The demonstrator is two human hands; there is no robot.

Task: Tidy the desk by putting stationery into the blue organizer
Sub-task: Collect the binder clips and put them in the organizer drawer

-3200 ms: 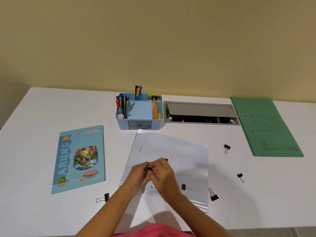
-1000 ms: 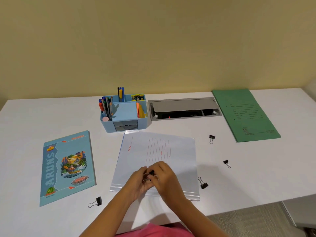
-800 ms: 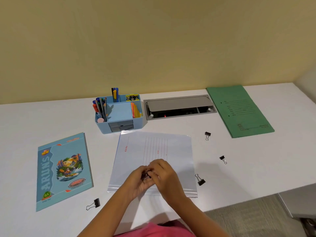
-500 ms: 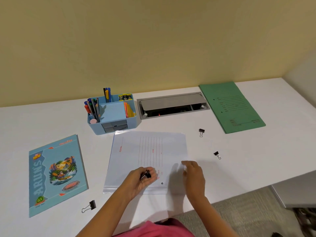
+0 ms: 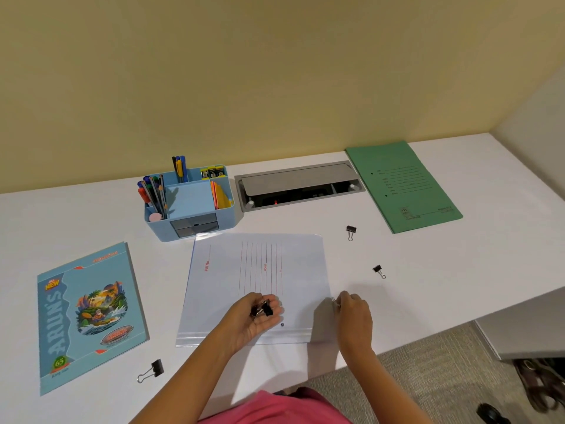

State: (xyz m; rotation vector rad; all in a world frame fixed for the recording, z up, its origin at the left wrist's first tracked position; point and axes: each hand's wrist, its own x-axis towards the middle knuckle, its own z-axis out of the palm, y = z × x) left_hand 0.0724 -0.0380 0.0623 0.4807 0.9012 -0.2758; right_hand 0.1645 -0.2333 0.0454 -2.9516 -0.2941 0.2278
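Organizer (image 5: 189, 206) at back of counter (image 5: 458, 270), stocked with pens (image 5: 153, 191) and sticky notes (image 5: 220, 195); no clips visible in it. Cups a small bunch of clips (image 5: 262, 309) in the left hand (image 5: 244, 325), palm up, fingers curled round them, over the clear folder (image 5: 260, 264). Pinches another clip (image 5: 334, 301) by its wire with the right hand (image 5: 354, 316), just off the folder's right edge. Three more loose on the counter: back clip (image 5: 351, 231) near the green folder (image 5: 403, 185), middle clip (image 5: 378, 270) between that and the right hand, front clip (image 5: 154, 369) beside the notebook (image 5: 85, 313). Judging by this, about midway: pens in, clips gathered only in part, none dropped in. Left to do: pick up the three strays, carry the lot to the organizer.
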